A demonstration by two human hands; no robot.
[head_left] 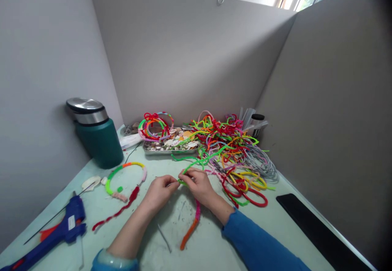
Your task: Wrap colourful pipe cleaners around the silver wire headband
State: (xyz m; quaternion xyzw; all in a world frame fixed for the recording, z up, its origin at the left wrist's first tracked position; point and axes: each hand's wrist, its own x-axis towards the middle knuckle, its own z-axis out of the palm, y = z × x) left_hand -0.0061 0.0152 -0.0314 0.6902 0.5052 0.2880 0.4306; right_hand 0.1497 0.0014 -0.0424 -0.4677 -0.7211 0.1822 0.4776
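Observation:
My left hand (163,187) and my right hand (196,183) meet over the middle of the table, fingertips almost touching. Both are closed in a pinch on a bright green pipe cleaner (194,163), whose long free end rises to the upper right. Below my right hand hangs a wrapped strip, pink and then orange (189,235); its join to the green piece is hidden by the fingers. To the left of my left hand lies a multicoloured pipe-cleaner ring (112,177), with a red fuzzy length (133,197) trailing from its right side.
Behind my hands stand a metal tray (171,152) of shells or buttons and a tangled pipe-cleaner heap (220,138). Red-handled scissors (259,198) lie at right, near a black strip (306,220). A blue glue gun (72,220) and green flask (102,142) occupy the left.

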